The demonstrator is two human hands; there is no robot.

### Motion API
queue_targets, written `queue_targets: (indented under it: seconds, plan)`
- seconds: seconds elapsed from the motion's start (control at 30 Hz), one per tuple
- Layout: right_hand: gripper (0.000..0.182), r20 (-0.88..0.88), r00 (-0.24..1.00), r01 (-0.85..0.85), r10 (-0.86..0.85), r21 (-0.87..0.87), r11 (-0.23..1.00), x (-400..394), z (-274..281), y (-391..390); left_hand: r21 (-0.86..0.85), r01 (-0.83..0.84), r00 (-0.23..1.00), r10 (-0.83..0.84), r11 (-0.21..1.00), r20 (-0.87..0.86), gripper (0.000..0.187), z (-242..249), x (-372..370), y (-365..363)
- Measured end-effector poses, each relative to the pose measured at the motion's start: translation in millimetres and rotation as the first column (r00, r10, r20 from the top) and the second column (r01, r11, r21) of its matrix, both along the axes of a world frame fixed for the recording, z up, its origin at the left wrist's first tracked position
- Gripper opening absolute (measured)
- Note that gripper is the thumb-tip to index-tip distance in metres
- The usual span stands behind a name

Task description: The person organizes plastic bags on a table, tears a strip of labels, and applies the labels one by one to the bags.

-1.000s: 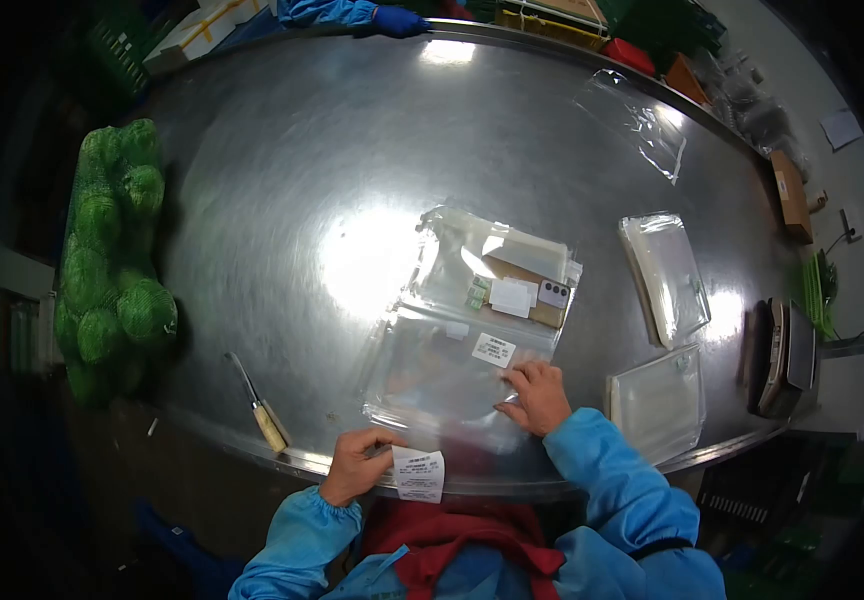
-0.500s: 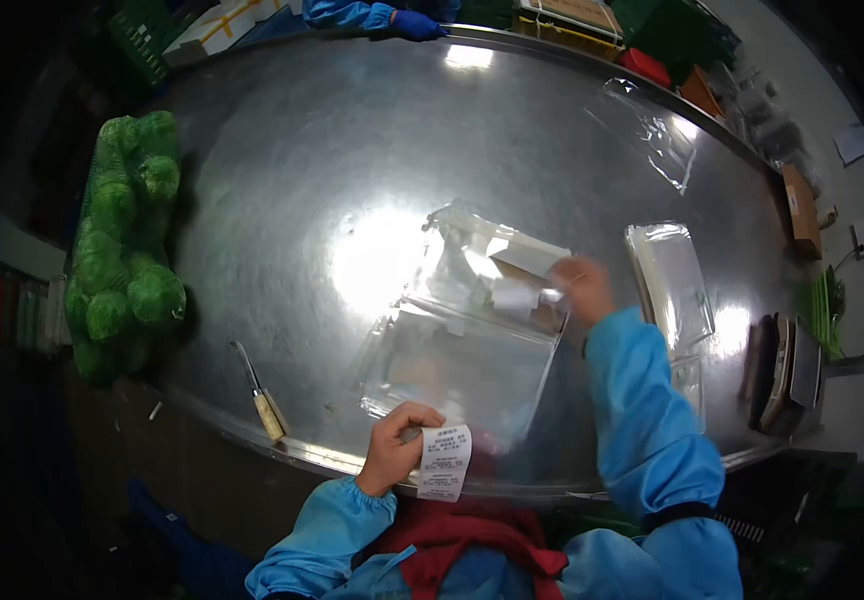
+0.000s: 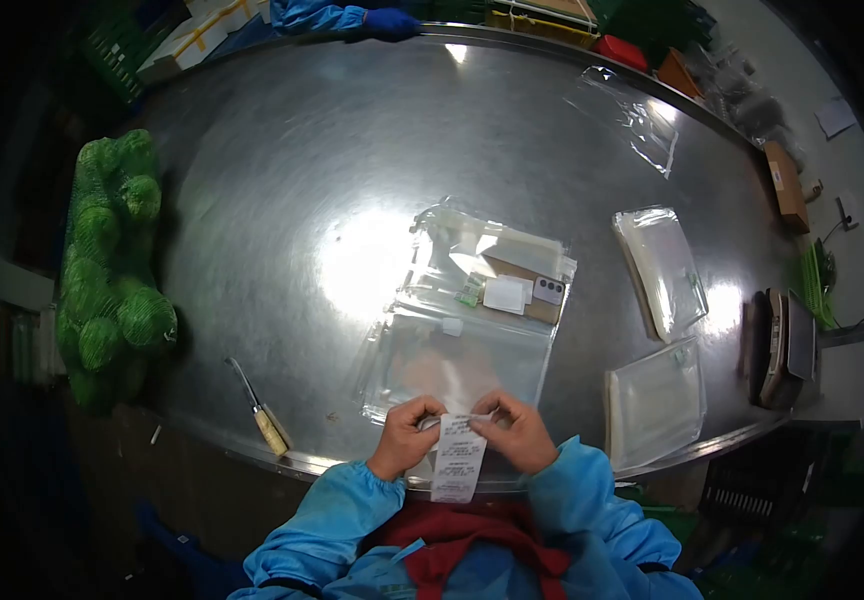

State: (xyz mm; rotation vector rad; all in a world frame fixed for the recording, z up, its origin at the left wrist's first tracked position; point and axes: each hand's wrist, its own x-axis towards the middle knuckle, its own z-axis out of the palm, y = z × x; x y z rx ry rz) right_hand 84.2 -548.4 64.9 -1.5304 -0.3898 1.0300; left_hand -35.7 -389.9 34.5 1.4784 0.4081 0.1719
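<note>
Left hand (image 3: 410,438): thumb and fingers pinched on printed paper strip (image 3: 457,466), at its upper left edge. Right hand (image 3: 514,436): fingers closed on strip's upper right. Strip hangs between hands, at near table edge. Clear plastic bags (image 3: 457,365) at 12 o'clock, flat on metal table (image 3: 262,150). White papers (image 3: 505,295) on them, 1 o'clock. Bag stacks: one (image 3: 655,408) between 2 and 3, another (image 3: 664,275) between 1 and 2. Wooden-handled knife (image 3: 270,430), between 9 and 10. Netted green produce (image 3: 107,280), 10 o'clock. Co-worker's blue-gloved hand (image 3: 392,22), far edge, 12 o'clock.
</note>
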Motion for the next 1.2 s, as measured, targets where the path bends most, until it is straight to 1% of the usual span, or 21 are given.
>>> queue_targets:
  seconds: [0.03, 0.17, 0.2, 0.23, 0.3, 0.37, 0.43, 0.47, 0.53, 0.67, 0.73, 0.8, 0.87, 0.9, 0.93, 0.97, 1.0, 1.03, 1.07, 1.1, 1.2]
  plan:
    - [0.022, 0.222, 0.975, -0.005, 0.015, -0.044, 0.999, 7.6, -0.5, -0.5, 0.042, 0.002, 0.999, 0.0, 0.999, -0.035, 0.011, -1.4, -2.4, 1.2]
    - [0.02, 0.216, 0.945, 0.299, -0.247, -0.255, 0.92, 52.1, -50.7, 16.8, 0.138, -0.003, 0.988, 0.024, 0.99, -0.151, 0.014, -5.8, -13.4, 14.4]
    - [0.024, 0.556, 0.828, 0.291, -0.078, -0.306, 0.906, 60.5, -75.8, 18.6, 0.149, -0.027, 0.987, 0.05, 0.989, -0.153, 0.013, -7.3, -16.6, 17.1]
    - [0.028, 0.8, 0.588, 0.304, 0.12, -0.356, 0.884, 63.7, -88.1, 18.6, 0.148, -0.024, 0.987, 0.047, 0.989, -0.154, 0.013, -9.8, -19.5, 20.2]
    - [0.031, 0.856, 0.512, 0.328, 0.065, -0.265, 0.907, 60.2, -77.1, 19.4, 0.174, -0.017, 1.0, 0.018, 0.985, -0.008, 0.011, -12.0, -22.1, 27.1]
    - [0.035, 0.901, 0.433, 0.337, 0.014, -0.176, 0.925, 53.2, -56.7, 13.6, 0.208, -0.032, 0.998, 0.043, 0.978, -0.045, 0.011, -3.0, -27.1, 28.9]
    - [0.039, 0.884, 0.413, 0.127, 0.218, -0.293, 0.948, 50.0, -31.7, -6.7, 0.239, -0.065, 0.993, 0.085, 0.969, -0.076, 0.011, 9.6, -30.8, 31.4]
    - [0.039, 0.883, 0.411, 0.115, 0.227, -0.297, 0.948, 53.5, -41.1, -17.2, 0.272, 0.012, 0.996, 0.012, 0.962, -0.088, 0.012, 15.0, -34.9, 34.1]
    - [0.035, 0.841, 0.319, -0.166, 0.437, -0.404, 0.899, 65.0, -67.6, -31.2, 0.307, 0.082, 0.994, -0.054, 0.948, -0.099, 0.015, 23.3, -40.0, 34.8]
    - [0.027, 0.758, 0.254, -0.264, 0.601, -0.543, 0.797, 100.7, -64.7, -5.3, 0.299, 0.032, 0.999, -0.031, 0.954, -0.006, 0.015, 37.2, -43.6, 24.5]
    - [0.018, 0.403, 0.806, -0.412, 0.433, -0.143, 0.9, 131.3, -63.0, 0.7, 0.299, -0.034, 0.996, 0.006, 0.954, 0.092, 0.015, 39.3, -41.0, 15.0]
    - [0.016, 0.281, 0.915, -0.256, 0.289, -0.148, 0.955, 169.6, -24.6, 20.1, 0.218, -0.077, 0.992, 0.098, 0.973, -0.083, 0.012, 35.3, -39.3, 3.4]
    - [0.016, 0.537, 0.843, 0.042, 0.031, -0.122, 0.992, 203.1, -21.0, 23.1, 0.25, -0.037, 0.997, 0.053, 0.968, -0.056, 0.012, 28.2, -28.4, 1.4]
    - [0.017, 0.544, 0.773, 0.372, -0.326, 0.028, 0.928, 213.4, -16.9, 17.5, 0.283, 0.002, 0.999, 0.008, 0.959, -0.035, 0.013, 23.8, -24.1, 0.8]
    - [0.018, 0.497, 0.591, 0.649, -0.635, 0.174, 0.74, 216.1, -2.6, 19.0, 0.257, -0.035, 0.999, 0.044, 0.966, -0.028, 0.012, 19.0, -18.4, -1.9]
    - [0.018, 0.597, 0.565, 0.6, -0.57, 0.177, 0.78, 198.0, 6.1, 15.1, 0.26, -0.046, 0.998, 0.055, 0.964, -0.026, 0.012, 13.5, -11.5, -3.8]
    - [0.018, 0.687, 0.53, 0.555, -0.498, 0.163, 0.816, 158.8, 16.4, 6.1, 0.084, -0.129, 0.991, 0.131, 0.988, -0.025, 0.011, 8.4, -6.1, -7.2]
    - [0.023, 0.672, 0.668, 0.309, -0.319, 0.139, 0.941, 114.5, 19.4, 3.5, -0.096, -0.2, 0.98, 0.197, 0.975, -0.042, 0.01, 5.5, -3.5, -10.1]
    - [0.032, 0.156, 0.963, 0.206, -0.22, 0.103, 0.973, 69.6, 2.8, 1.4, -0.226, -0.197, 0.978, 0.177, 0.954, -0.106, 0.008, 4.5, -1.1, -10.8]
    - [0.039, 0.222, 0.965, -0.134, 0.138, -0.033, 0.99, 47.2, 2.3, -1.3, -0.229, -0.186, 0.981, 0.166, 0.955, -0.104, 0.008, 3.0, 1.2, -11.0]
    - [0.03, -0.235, 0.963, -0.132, 0.13, 0.006, 0.991, 2.0, 0.3, 4.1, -0.183, -0.117, 0.993, 0.114, 0.976, -0.026, 0.006, -0.2, 6.6, -11.0]
